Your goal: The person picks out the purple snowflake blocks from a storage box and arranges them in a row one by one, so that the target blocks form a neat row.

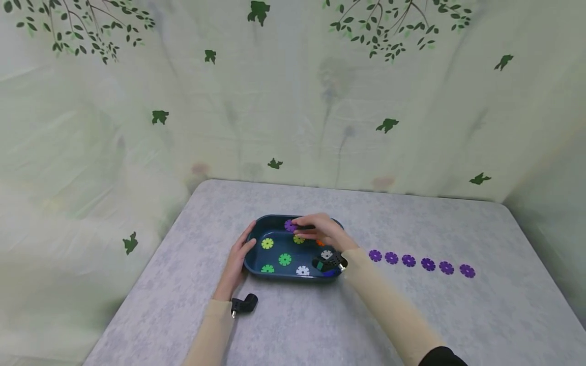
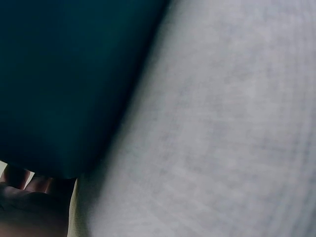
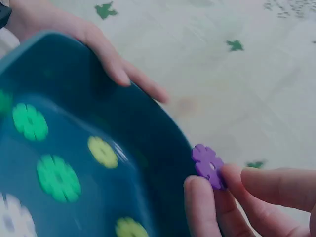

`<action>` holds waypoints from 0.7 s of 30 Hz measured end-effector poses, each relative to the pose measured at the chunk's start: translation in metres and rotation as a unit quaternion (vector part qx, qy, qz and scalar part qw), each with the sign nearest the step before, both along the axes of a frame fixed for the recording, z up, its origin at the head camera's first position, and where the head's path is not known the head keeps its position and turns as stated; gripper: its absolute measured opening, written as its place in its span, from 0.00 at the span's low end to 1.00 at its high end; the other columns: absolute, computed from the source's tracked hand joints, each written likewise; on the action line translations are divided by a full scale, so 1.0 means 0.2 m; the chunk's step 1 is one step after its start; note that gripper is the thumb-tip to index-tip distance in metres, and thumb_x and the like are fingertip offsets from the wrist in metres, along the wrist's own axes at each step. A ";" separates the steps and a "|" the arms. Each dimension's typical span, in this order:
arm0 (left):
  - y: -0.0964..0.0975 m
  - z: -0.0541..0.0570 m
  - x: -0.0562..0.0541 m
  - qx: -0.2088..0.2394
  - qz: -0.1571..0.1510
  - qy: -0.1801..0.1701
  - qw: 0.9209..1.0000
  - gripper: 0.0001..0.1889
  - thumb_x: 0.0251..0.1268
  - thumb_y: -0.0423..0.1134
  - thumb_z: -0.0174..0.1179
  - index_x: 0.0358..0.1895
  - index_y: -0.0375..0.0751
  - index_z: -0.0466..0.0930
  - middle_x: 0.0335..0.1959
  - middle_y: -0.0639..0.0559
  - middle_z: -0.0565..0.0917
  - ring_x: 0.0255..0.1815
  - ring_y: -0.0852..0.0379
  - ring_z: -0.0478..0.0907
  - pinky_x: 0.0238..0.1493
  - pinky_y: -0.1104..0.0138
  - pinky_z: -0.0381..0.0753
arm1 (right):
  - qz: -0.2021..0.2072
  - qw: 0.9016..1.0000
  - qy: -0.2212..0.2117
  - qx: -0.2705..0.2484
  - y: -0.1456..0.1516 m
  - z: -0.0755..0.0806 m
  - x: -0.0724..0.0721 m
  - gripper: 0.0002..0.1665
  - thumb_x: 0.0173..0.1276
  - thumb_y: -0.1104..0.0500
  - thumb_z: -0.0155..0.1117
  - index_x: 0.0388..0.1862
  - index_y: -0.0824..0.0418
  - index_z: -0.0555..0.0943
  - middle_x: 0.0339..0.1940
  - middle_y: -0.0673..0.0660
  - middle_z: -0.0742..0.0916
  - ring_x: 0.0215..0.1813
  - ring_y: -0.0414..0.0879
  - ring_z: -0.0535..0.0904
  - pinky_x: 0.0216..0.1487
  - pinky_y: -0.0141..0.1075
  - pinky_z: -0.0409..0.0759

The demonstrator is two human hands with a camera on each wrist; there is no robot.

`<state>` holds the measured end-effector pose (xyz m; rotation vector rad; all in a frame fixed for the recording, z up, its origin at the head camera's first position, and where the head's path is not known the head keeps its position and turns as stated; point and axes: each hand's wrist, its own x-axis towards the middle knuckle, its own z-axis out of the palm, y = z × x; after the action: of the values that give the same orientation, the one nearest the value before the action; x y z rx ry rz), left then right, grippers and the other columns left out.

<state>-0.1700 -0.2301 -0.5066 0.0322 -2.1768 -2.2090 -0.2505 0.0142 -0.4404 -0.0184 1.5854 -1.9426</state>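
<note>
A dark blue rectangular tray (image 1: 274, 277) stands on the table with several flower-shaped plastic discs inside. My left hand (image 1: 235, 259) grips its left end, thumb over the rim and fingers along the outer wall. In the left wrist view, the tray's side (image 2: 64, 74) fills the upper left, with parts of fingers (image 2: 34, 185) below it. Above the tray's far side, my right hand (image 1: 320, 227) pinches a purple flower disc (image 3: 207, 165) between its fingertips. Yellow (image 1: 267, 243), green (image 1: 285, 260) and white discs (image 1: 302, 271) lie in the tray; an orange one (image 1: 320, 243) is partly hidden by the hand.
Right of the tray, several purple flower discs (image 1: 428, 264) lie in a slightly slanting row on the grey table (image 1: 293, 325). A pale curtain (image 1: 293, 101) printed with leaves hangs behind the table's far edge and along its sides.
</note>
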 end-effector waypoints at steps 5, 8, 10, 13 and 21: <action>0.00 0.00 0.01 -0.004 0.000 0.002 1.000 0.26 0.75 0.42 0.49 0.74 0.55 0.60 0.74 0.60 0.58 0.74 0.60 0.47 0.72 0.54 0.44 | -0.015 0.998 0.050 0.039 0.22 0.03 -0.02 0.18 0.70 0.68 0.56 0.57 0.75 0.76 0.50 0.64 0.84 0.39 0.45 0.84 0.45 0.37 0.81; 0.00 0.01 0.01 -0.001 0.000 0.001 1.000 0.26 0.75 0.42 0.49 0.73 0.56 0.60 0.73 0.61 0.58 0.74 0.61 0.47 0.72 0.54 0.44 | -0.030 0.994 0.074 0.073 0.37 0.03 -0.03 0.18 0.70 0.67 0.57 0.56 0.74 0.77 0.46 0.61 0.85 0.39 0.45 0.84 0.44 0.36 0.81; 0.00 0.01 0.01 0.003 -0.001 -0.002 1.000 0.26 0.75 0.42 0.49 0.74 0.56 0.60 0.73 0.61 0.58 0.74 0.61 0.47 0.72 0.54 0.44 | -0.040 0.991 0.091 0.095 0.47 0.02 -0.03 0.17 0.70 0.66 0.57 0.56 0.74 0.77 0.43 0.59 0.85 0.40 0.47 0.83 0.44 0.36 0.81; 0.00 0.02 0.01 0.009 -0.004 -0.010 1.000 0.26 0.75 0.42 0.48 0.74 0.57 0.60 0.74 0.61 0.57 0.74 0.61 0.46 0.72 0.55 0.43 | -0.053 0.985 0.111 0.119 0.64 -0.01 -0.02 0.16 0.71 0.65 0.57 0.54 0.73 0.77 0.41 0.56 0.85 0.43 0.50 0.83 0.44 0.36 0.81; 0.04 0.12 0.05 0.025 -0.024 -0.007 0.999 0.26 0.76 0.36 0.45 0.75 0.47 0.56 0.75 0.53 0.54 0.75 0.56 0.44 0.72 0.53 0.41 | -0.079 0.979 0.130 0.135 1.07 -0.06 0.06 0.17 0.73 0.62 0.55 0.56 0.72 0.73 0.40 0.52 0.83 0.43 0.46 0.81 0.46 0.35 0.80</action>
<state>-0.1605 -0.2231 -0.4834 -0.0039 -2.1523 -2.2943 -0.2376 0.2288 -0.4519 -0.0355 2.0713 -1.8847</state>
